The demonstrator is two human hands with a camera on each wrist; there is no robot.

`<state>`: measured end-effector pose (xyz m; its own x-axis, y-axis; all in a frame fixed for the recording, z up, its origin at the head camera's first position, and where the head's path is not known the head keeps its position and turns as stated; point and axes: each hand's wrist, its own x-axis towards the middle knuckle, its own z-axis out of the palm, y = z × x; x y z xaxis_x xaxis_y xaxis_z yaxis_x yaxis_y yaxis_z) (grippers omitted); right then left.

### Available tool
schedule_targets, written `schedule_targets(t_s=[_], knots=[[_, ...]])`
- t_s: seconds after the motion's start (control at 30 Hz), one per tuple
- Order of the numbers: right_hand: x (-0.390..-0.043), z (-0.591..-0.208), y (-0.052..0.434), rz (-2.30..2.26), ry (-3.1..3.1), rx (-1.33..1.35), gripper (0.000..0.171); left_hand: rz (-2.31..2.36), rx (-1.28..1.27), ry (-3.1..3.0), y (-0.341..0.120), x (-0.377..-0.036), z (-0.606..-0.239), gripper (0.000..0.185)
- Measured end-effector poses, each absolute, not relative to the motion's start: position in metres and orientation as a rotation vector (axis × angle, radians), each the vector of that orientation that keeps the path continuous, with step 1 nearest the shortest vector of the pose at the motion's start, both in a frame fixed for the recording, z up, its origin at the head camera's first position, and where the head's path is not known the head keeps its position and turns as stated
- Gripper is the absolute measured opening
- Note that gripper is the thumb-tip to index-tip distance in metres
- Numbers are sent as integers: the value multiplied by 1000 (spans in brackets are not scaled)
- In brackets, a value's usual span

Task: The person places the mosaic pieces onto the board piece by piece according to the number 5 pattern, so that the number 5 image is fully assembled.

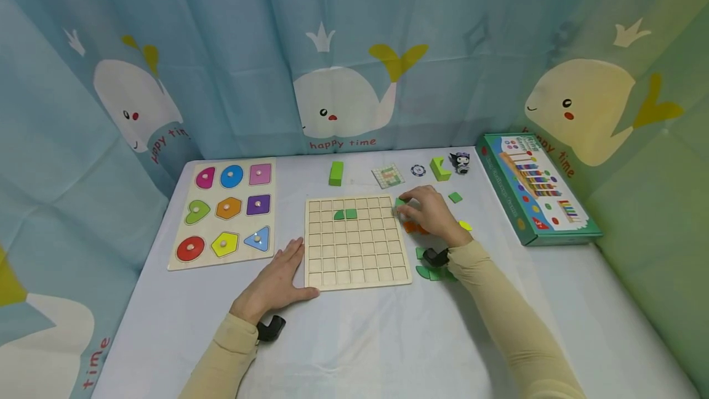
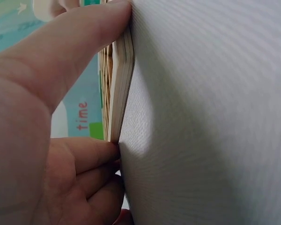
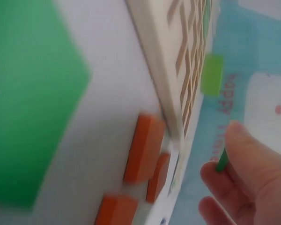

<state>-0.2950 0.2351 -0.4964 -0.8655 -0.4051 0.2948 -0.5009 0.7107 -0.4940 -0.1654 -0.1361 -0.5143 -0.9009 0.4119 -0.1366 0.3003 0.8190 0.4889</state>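
- Bkgd: whale-print curtain (image 1: 343,11) behind white-covered desk (image 1: 343,350).
- L. hand (image 1: 277,279): fingers extended, thumb apart, touching grid board (image 1: 354,257) at its l. edge & near corner.
- Board: approx. mid-desk; two green pcs. (image 1: 351,213) in upper cells.
- R. hand (image 1: 434,214): fingers nearly together, pinching green tile (image 1: 399,202) beside board's upper-r. corner, nr. orange tiles (image 3: 144,148).

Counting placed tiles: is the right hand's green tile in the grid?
Out: the right hand pinches the green tile beside the grid board.

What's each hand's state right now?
Left hand: open, thumb and fingertips touching the wooden grid board.
Right hand: closed, pinching a green piece between thumb and finger.
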Motion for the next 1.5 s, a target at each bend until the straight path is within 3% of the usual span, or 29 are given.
schedule_targets(t_s=[0.53,1.5], knots=[[-292,-502,196,793,-2738,886,25,666,525,2762,-136,-166,-515,106],[-295,-496,159,655,-2852,898,28,675,528,2774,-135,-166,-516,106]])
